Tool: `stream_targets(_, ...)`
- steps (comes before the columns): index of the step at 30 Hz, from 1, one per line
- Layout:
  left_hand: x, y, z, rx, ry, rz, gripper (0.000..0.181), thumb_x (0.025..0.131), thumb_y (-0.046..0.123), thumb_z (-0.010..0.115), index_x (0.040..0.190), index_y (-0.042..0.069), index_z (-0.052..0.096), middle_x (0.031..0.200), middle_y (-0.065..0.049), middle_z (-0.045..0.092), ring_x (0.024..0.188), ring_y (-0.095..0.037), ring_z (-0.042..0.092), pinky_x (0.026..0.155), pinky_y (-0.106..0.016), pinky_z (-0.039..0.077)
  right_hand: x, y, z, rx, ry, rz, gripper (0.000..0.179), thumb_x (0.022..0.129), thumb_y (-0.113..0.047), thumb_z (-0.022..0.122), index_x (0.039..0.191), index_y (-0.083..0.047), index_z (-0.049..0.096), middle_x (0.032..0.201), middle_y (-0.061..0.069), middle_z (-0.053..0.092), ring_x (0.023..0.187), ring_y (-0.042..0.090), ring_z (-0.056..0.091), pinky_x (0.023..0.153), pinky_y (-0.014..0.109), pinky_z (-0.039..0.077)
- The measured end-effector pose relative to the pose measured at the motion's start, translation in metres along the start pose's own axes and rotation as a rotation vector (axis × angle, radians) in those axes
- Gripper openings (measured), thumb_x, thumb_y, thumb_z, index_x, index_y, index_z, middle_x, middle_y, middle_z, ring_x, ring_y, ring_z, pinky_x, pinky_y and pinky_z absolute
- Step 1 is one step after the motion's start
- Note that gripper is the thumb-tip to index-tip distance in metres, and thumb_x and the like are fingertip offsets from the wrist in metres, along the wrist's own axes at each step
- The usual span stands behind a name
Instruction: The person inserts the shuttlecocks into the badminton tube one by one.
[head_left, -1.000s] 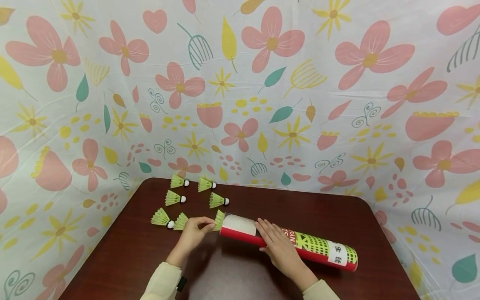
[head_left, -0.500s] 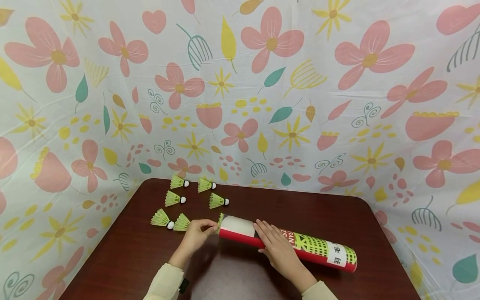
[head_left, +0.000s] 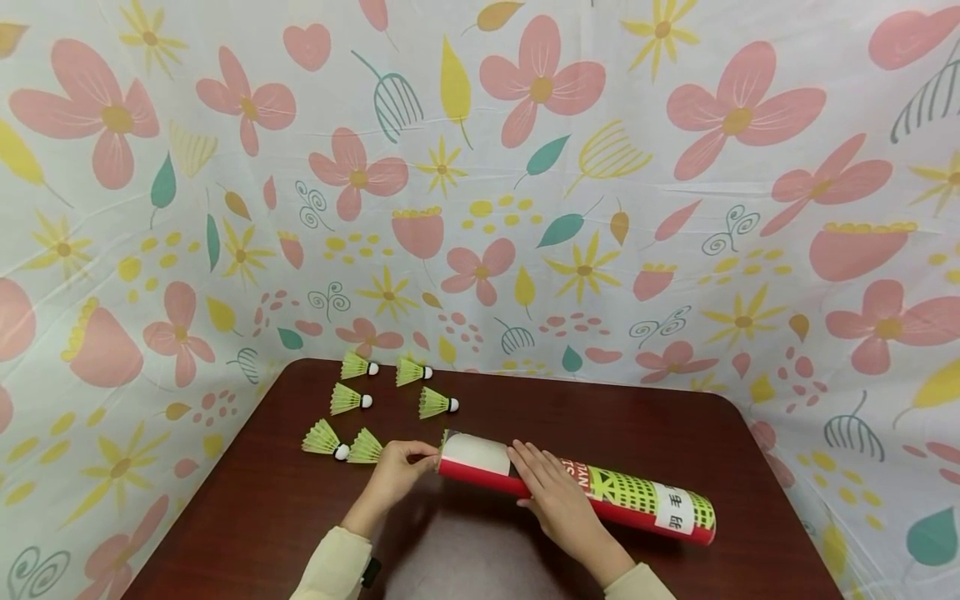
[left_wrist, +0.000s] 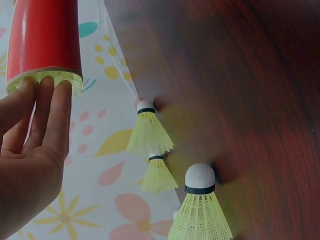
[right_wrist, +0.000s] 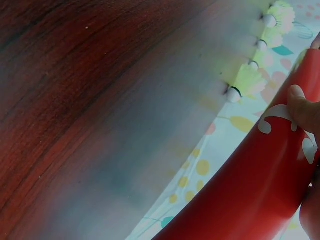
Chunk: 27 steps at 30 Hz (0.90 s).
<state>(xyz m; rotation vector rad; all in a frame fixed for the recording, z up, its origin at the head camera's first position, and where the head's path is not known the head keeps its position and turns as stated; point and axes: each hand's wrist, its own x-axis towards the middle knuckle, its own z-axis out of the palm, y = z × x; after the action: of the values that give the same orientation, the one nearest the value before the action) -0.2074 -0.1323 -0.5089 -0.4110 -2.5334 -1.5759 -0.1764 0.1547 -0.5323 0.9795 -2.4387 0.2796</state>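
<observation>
A long red shuttlecock tube (head_left: 480, 454) with a white panel and a yellow-green net pattern lies slanted over the table, its mouth to the left. My right hand (head_left: 558, 504) grips it around the middle, fingers over the top; its thumb (right_wrist: 300, 107) presses the red side in the right wrist view. At the mouth my left hand (head_left: 397, 479) pinches the skirt edge of a yellow shuttlecock (left_wrist: 65, 77). Only the rim of that skirt shows outside the tube; the rest is hidden within. The left fingertips sit right at the skirt in the left wrist view.
Several yellow shuttlecocks with white heads lie on the dark wooden table (head_left: 600, 408), toward the back left. One shuttlecock (head_left: 365, 447) is just behind the left hand, another shuttlecock (head_left: 326, 439) left of it. A flower-patterned cloth (head_left: 480, 200) hangs around the table.
The shuttlecock in my left hand has slid rightward into the tube, so only its skirt edge shows. My left hand has followed up to the mouth; the right hand has stayed in place.
</observation>
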Motion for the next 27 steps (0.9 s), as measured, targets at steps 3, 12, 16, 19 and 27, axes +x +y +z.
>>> stream_targets(3, 0.001, 0.0, 0.001, 0.02, 0.0, 0.012, 0.006, 0.081, -0.001, 0.074, 0.084, 0.003, 0.076, 0.084, -0.007, 0.073, 0.08, -0.019, 0.064, 0.066, -0.023, 0.05, 0.0, 0.0, 0.0, 0.001, -0.003, 0.003, 0.087, 0.075, -0.019, 0.083, 0.148, -0.006, 0.036, 0.147, 0.013, 0.043, 0.135, 0.027, 0.041, 0.105, 0.046, 0.036)
stream_targets(12, 0.002, -0.001, 0.0, -0.007, -0.031, 0.023, 0.006, 0.082, 0.0, 0.074, 0.086, 0.003, 0.077, 0.086, -0.008, 0.073, 0.081, -0.018, 0.065, 0.069, -0.024, 0.051, -0.001, 0.001, -0.001, 0.005, -0.008, 0.009, 0.087, 0.075, -0.02, 0.082, 0.148, -0.006, 0.037, 0.148, 0.012, 0.042, 0.135, 0.027, 0.041, 0.108, 0.042, 0.032)
stream_targets(16, 0.0, -0.002, -0.005, -0.057, -0.053, 0.018, 0.007, 0.083, 0.005, 0.074, 0.09, 0.003, 0.077, 0.088, -0.009, 0.073, 0.082, -0.015, 0.066, 0.07, -0.024, 0.051, -0.001, 0.002, -0.002, 0.0, -0.008, 0.011, 0.087, 0.074, -0.019, 0.083, 0.147, -0.006, 0.037, 0.147, 0.013, 0.042, 0.134, 0.028, 0.042, 0.109, 0.041, 0.031)
stream_targets(19, -0.001, -0.005, -0.011, -0.067, -0.056, 0.004, 0.009, 0.084, 0.006, 0.072, 0.092, 0.002, 0.076, 0.087, -0.01, 0.073, 0.081, -0.019, 0.067, 0.069, -0.026, 0.052, -0.001, 0.002, -0.004, -0.003, -0.011, 0.009, 0.087, 0.074, -0.019, 0.083, 0.147, -0.005, 0.037, 0.147, 0.013, 0.043, 0.133, 0.029, 0.043, 0.108, 0.042, 0.032)
stream_targets(27, -0.006, -0.018, -0.032, 0.028, 0.05, -0.068, 0.011, 0.087, 0.0, 0.068, 0.095, 0.005, 0.073, 0.089, -0.01, 0.072, 0.078, -0.031, 0.068, 0.062, -0.025, 0.052, -0.002, 0.003, -0.004, -0.007, -0.02, 0.021, 0.086, 0.076, -0.02, 0.082, 0.148, -0.006, 0.037, 0.149, 0.012, 0.041, 0.134, 0.028, 0.042, 0.106, 0.043, 0.035)
